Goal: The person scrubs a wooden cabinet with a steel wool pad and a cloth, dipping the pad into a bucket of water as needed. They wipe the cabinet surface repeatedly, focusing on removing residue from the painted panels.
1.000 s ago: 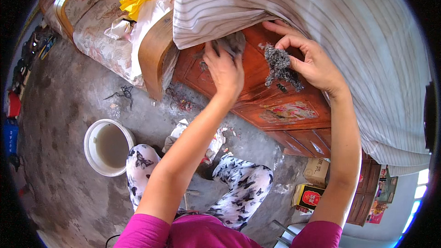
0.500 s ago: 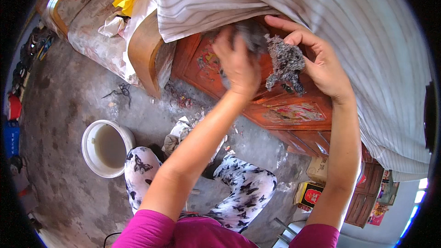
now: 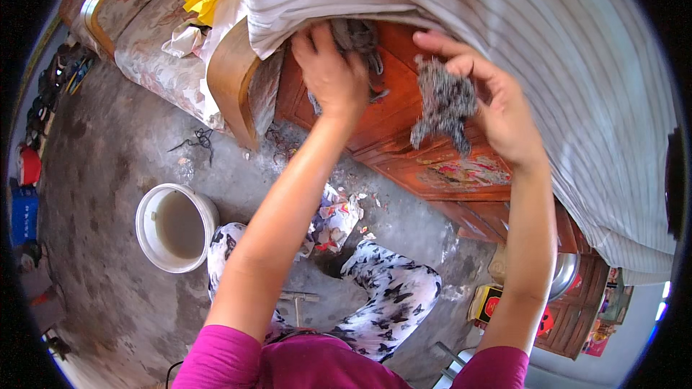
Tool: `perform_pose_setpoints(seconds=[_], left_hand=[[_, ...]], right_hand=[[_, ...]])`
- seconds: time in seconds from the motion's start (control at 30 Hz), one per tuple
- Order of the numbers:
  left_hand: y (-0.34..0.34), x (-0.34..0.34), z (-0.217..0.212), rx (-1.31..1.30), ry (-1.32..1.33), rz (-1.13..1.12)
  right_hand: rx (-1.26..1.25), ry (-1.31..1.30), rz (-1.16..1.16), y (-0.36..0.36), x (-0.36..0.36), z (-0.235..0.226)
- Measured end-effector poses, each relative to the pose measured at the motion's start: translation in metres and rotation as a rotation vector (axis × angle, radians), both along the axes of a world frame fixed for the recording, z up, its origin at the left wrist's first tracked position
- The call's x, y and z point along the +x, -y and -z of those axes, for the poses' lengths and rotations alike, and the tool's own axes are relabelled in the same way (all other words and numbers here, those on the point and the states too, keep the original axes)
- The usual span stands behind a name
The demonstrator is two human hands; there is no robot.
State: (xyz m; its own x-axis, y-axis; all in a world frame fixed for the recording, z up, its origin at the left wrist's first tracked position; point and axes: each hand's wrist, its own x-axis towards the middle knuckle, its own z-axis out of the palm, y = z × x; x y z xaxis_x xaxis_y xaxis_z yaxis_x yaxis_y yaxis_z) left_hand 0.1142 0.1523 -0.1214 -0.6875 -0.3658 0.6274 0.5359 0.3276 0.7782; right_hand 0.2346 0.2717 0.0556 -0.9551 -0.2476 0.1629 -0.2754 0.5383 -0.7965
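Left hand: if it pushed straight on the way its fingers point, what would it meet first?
Probably the striped cloth draped just past the left hand, which grips a grey rag against the red wooden panel; depth is unclear.

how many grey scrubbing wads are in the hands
2: one grey wad pressed under the left hand on the red wooden panel, another wad held in the right hand.
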Motion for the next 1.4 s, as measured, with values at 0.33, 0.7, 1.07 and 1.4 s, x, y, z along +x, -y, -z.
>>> perform_pose_setpoints(seconds=[0.33,0.7,1.07,1.4], left_hand=[[-0.062,0.095,0.045,-0.191,-0.277,0.525],[-0.032,0.008,0.023,-0.038,0.004,-0.08],[-0.029,0.087,0.111,-0.556,-0.199,0.404],[-0.063,0.08,0.024,-0.223,-0.278,0.35]], right_hand=[[-0.392,0.17,0.174,-0.001,0.089,0.063],[-0.945,0.201,0.428,0.018,0.194,0.223],[-1.05,0.222,0.469,0.022,0.194,0.262],[-1.073,0.142,0.482,0.025,0.19,0.242]])
